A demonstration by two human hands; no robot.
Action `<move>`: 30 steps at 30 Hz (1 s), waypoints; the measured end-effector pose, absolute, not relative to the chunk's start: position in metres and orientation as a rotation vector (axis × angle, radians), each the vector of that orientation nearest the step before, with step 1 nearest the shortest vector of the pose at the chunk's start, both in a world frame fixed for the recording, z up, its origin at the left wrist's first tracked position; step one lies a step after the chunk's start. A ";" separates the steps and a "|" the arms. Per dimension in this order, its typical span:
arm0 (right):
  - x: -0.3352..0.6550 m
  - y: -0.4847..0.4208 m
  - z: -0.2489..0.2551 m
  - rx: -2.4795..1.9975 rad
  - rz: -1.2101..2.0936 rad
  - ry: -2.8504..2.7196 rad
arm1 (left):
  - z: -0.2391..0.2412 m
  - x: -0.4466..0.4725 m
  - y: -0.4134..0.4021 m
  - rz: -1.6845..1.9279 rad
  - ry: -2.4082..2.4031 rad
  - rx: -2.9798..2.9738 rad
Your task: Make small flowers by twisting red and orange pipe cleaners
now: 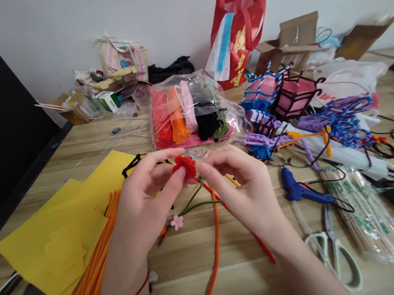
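Note:
My left hand (pixel 151 191) pinches a small red fuzzy flower (pixel 184 167) between thumb and fingertips, above the middle of the table. Just right of the flower, my right hand (pixel 238 176) is closed in a pinch; what its fingertips hold is too small to make out. Below the hands lie green pipe cleaners (pixel 191 198) with a small pink flower (pixel 176 222), plus an orange pipe cleaner (pixel 216 246). A red pipe cleaner (pixel 261 243) runs partly behind my right hand.
Yellow sheets (pixel 59 232) and a bundle of orange pipe cleaners (pixel 90 278) lie left. A blue glue gun (pixel 301 190), scissors (pixel 334 245) and bagged sticks (pixel 369 218) lie right. Behind are a bag of coloured pipe cleaners (pixel 187 113) and small lanterns (pixel 294 94).

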State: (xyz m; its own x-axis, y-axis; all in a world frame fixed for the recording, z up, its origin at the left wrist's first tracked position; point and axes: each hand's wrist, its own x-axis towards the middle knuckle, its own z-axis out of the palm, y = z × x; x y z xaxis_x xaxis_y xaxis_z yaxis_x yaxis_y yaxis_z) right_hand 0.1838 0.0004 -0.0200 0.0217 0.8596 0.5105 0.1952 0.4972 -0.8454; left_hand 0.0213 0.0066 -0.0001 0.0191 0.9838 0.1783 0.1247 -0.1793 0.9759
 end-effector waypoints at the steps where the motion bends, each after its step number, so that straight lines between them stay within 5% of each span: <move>1: 0.183 -0.001 -0.020 -0.961 0.689 -1.498 | 0.001 0.022 0.006 1.286 1.199 1.459; 8: 0.183 -0.005 -0.019 -0.929 0.778 -1.441 | 0.003 0.023 -0.002 1.331 1.275 1.602; 16: 0.193 0.007 -0.010 -0.732 1.843 -0.935 | -0.010 0.019 -0.006 1.583 1.231 2.031; 21: 0.195 0.013 -0.009 -0.544 2.161 -0.830 | -0.010 0.018 -0.010 1.646 1.141 2.121; 25: 0.193 0.010 -0.009 -0.548 2.140 -0.856 | -0.002 0.016 -0.012 1.611 1.137 2.334; 30: 0.190 -0.005 -0.004 -0.766 1.674 -0.972 | 0.009 0.017 -0.013 1.584 1.161 2.524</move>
State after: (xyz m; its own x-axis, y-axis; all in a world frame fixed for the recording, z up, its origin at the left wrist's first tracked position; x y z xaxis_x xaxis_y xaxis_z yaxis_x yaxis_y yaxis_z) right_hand 0.1904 -0.0045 -0.0041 -0.2868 0.9574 -0.0333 -0.4459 -0.1642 -0.8799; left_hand 0.0173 -0.0132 0.0088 0.2461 0.5447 0.8017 0.6004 -0.7350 0.3151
